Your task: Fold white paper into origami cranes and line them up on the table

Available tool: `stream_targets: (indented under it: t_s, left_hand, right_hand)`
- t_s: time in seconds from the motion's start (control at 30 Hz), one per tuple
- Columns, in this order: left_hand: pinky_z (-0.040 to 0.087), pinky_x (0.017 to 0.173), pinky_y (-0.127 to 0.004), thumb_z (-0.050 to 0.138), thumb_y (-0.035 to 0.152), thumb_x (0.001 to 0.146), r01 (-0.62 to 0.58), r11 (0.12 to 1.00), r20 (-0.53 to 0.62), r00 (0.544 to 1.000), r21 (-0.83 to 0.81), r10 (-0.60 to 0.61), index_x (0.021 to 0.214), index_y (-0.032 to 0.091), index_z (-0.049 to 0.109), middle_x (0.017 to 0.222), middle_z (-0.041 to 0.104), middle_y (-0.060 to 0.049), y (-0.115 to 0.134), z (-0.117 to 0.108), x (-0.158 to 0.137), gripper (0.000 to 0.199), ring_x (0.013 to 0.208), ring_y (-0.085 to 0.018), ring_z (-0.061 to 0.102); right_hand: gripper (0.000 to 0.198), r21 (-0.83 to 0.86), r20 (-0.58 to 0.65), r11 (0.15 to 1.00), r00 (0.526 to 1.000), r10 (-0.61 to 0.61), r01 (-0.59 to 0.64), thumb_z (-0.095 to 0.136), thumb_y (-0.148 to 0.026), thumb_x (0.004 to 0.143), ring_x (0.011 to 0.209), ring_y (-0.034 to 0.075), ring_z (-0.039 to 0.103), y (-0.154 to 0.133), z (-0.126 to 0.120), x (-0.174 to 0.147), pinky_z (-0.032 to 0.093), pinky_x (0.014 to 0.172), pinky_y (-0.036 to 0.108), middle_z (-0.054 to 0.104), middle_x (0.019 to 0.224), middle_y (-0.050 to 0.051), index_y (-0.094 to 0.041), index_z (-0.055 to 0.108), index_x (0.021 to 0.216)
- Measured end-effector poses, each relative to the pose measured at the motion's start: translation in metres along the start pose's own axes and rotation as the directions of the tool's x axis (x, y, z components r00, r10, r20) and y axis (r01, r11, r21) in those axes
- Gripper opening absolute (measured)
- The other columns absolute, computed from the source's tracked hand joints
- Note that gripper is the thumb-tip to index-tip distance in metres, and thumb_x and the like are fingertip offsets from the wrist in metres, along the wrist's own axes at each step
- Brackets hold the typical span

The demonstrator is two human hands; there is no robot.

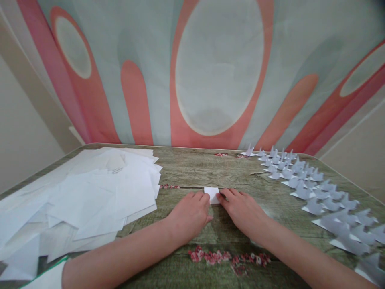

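Observation:
A small white folded paper [212, 194] lies at the middle of the table, between my two hands. My left hand [191, 212] holds its left edge, the fingers curled together and the thumb low. On the opposite edge, my right hand [239, 208] pinches the paper between thumb and fingertips. The paper looks flat and roughly square; its underside and the exact fold layers cannot be made out.
A wide spread of loose white paper sheets [99, 196] covers the table's left side. Rows of folded white paper birds [314, 205] stand along the right. Behind the wood-patterned table [186, 170] hangs a pink and grey-green cloth [222, 60].

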State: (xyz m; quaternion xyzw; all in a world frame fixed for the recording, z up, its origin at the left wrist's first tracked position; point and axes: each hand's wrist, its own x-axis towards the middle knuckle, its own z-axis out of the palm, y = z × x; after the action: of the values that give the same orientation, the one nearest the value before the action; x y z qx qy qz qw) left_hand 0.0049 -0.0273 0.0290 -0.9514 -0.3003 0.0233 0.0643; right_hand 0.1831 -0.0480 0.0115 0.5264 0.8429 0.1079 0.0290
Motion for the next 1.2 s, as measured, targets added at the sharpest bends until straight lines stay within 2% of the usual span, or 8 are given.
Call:
stream_targets:
  t_s: [0.2, 0.33, 0.43, 0.5, 0.57, 0.63, 0.87, 1.2]
  left_hand:
    - [0.043, 0.075, -0.037, 0.056, 0.032, 0.081, -0.024, 1.000, 0.010, 1.000, 0.007, 0.024, 0.086, 0.013, 0.062, 0.089, 0.057, -0.008, 0.003, -0.003, -0.004, 0.020, 0.089, -0.025, 0.051]
    - [0.043, 0.075, -0.036, 0.049, 0.026, 0.084, -0.034, 0.998, -0.022, 0.999, -0.051, 0.032, 0.087, 0.013, 0.062, 0.087, 0.058, -0.008, -0.009, -0.007, -0.005, 0.018, 0.084, -0.022, 0.053]
    - [0.043, 0.076, -0.035, 0.039, 0.026, 0.089, 0.043, 0.989, -0.074, 0.996, -0.142, -0.054, 0.080, 0.015, 0.063, 0.085, 0.058, -0.007, -0.025, -0.004, -0.003, 0.028, 0.079, -0.019, 0.055]
    - [0.043, 0.082, -0.033, 0.038, 0.023, 0.089, 0.061, 0.973, -0.141, 0.986, -0.221, -0.094, 0.096, 0.016, 0.061, 0.098, 0.058, -0.007, -0.035, 0.003, 0.000, 0.025, 0.089, -0.018, 0.055]
    - [0.039, 0.092, -0.033, 0.039, 0.019, 0.088, 0.018, 0.955, -0.197, 0.977, -0.295, -0.080, 0.117, 0.020, 0.050, 0.117, 0.053, -0.006, -0.040, 0.013, 0.003, 0.031, 0.105, -0.018, 0.050]
    - [0.034, 0.098, -0.035, 0.041, 0.018, 0.088, -0.026, 0.940, -0.208, 0.977, -0.340, -0.049, 0.125, 0.022, 0.043, 0.126, 0.048, -0.005, -0.042, 0.022, 0.005, 0.037, 0.116, -0.018, 0.043]
    - [0.037, 0.094, -0.035, 0.044, 0.018, 0.087, -0.066, 0.895, -0.228, 0.973, -0.441, -0.040, 0.120, 0.023, 0.048, 0.113, 0.055, -0.005, -0.038, 0.030, 0.006, 0.034, 0.105, -0.019, 0.049]
    - [0.039, 0.080, -0.029, 0.043, 0.015, 0.087, -0.172, 0.900, -0.263, 0.962, -0.400, 0.067, 0.108, 0.021, 0.057, 0.093, 0.060, -0.004, -0.037, 0.026, 0.003, 0.026, 0.088, -0.017, 0.052]
  right_hand:
    - [0.030, 0.007, 0.007, 1.000, 1.000, -0.008, 0.007, 0.043, -0.007, 0.083, 0.090, 0.024, 0.055, 0.000, -0.002, 0.000, 0.045, 0.067, 0.034, 0.059, 0.102, 0.011, -0.017, 0.059, 0.107]
    - [0.030, -0.007, 0.029, 1.000, 1.000, -0.012, 0.012, 0.043, -0.007, 0.083, 0.090, 0.025, 0.056, 0.001, -0.005, 0.000, 0.046, 0.067, 0.035, 0.058, 0.105, 0.011, -0.016, 0.059, 0.108]
    - [0.033, -0.010, 0.029, 1.000, 1.000, -0.008, 0.009, 0.044, -0.007, 0.083, 0.090, 0.026, 0.056, 0.002, -0.005, 0.000, 0.046, 0.067, 0.035, 0.058, 0.106, 0.011, -0.017, 0.058, 0.111]
    - [0.034, -0.011, 0.030, 1.000, 1.000, -0.007, 0.007, 0.044, -0.007, 0.082, 0.090, 0.026, 0.056, 0.002, -0.004, -0.001, 0.046, 0.067, 0.036, 0.058, 0.106, 0.011, -0.017, 0.057, 0.112]
    - [0.034, -0.010, 0.037, 1.000, 0.999, -0.008, 0.009, 0.044, -0.006, 0.082, 0.091, 0.025, 0.056, 0.003, -0.003, -0.001, 0.047, 0.069, 0.036, 0.058, 0.105, 0.011, -0.018, 0.057, 0.112]
    - [0.035, 0.001, 0.035, 1.000, 0.999, -0.016, 0.016, 0.044, -0.007, 0.083, 0.092, 0.025, 0.055, 0.004, -0.003, -0.001, 0.047, 0.071, 0.036, 0.057, 0.107, 0.011, -0.017, 0.056, 0.113]
    - [0.031, 0.065, 0.025, 0.998, 1.000, 0.002, -0.004, 0.041, -0.009, 0.086, 0.096, 0.025, 0.053, 0.004, -0.002, 0.000, 0.046, 0.077, 0.037, 0.056, 0.108, 0.011, -0.016, 0.057, 0.112]
    - [0.032, 0.155, -0.063, 0.986, 0.996, -0.056, 0.065, 0.039, -0.015, 0.090, 0.086, 0.023, 0.049, 0.008, 0.007, 0.005, 0.045, 0.075, 0.037, 0.053, 0.092, 0.009, -0.017, 0.053, 0.118]
